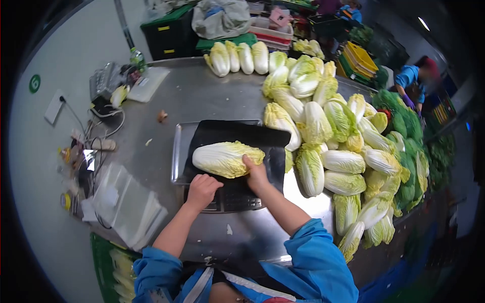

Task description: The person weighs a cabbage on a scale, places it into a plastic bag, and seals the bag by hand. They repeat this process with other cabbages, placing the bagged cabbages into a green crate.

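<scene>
A napa cabbage [222, 157] lies on its side on a black sheet [222, 132] that covers most of a metal weighing scale [178, 151]. My right hand [256, 174] grips its leafy yellow end, thumb on top. Just below the cabbage's pale base, my left hand [203, 191] rests at the sheet's near edge with its fingers curled together. Whatever those fingers may hold is hidden. The scale's keypad [242, 203] shows between my wrists, partly in shadow.
A large heap of napa cabbages [317, 123] covers the table's right side, with green net bags [406, 171] beyond it. Clear plastic bags [124, 204] lie at left near cables. Several cabbages [246, 58] line the back edge. A co-worker [411, 81] stands at far right.
</scene>
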`<action>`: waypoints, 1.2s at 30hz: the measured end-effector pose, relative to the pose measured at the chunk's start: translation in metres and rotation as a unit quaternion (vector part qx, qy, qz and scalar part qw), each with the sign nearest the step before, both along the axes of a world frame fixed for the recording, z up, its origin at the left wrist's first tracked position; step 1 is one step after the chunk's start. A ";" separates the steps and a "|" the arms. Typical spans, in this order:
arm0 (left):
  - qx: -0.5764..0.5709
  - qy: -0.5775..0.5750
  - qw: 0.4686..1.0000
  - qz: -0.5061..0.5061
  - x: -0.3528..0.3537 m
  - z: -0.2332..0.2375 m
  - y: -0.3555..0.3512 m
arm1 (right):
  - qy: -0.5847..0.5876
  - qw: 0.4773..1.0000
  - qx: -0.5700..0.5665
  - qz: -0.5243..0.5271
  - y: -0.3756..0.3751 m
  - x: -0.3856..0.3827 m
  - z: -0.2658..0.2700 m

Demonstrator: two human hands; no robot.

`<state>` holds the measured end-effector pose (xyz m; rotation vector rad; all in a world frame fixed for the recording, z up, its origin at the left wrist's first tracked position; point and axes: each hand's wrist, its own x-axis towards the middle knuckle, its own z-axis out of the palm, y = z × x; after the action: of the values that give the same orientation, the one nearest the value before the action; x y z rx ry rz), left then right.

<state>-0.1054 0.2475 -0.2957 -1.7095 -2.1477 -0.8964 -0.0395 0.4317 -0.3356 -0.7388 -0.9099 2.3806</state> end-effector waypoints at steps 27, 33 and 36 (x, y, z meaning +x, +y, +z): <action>0.028 -0.235 0.965 0.112 -0.041 0.032 -0.019 | -0.046 0.913 0.406 0.006 0.084 0.039 0.111; -0.267 -0.030 0.962 -0.048 -0.078 0.018 0.063 | -0.006 0.929 0.357 -0.101 0.021 0.098 0.060; -0.234 -0.065 0.968 -0.061 -0.085 0.020 0.067 | -0.079 0.911 0.381 -0.135 0.040 0.133 0.039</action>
<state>-0.1908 0.3143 -0.2755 -2.0664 -2.5150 -0.5692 0.0938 0.4722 -0.2966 -0.6725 -1.5531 1.5389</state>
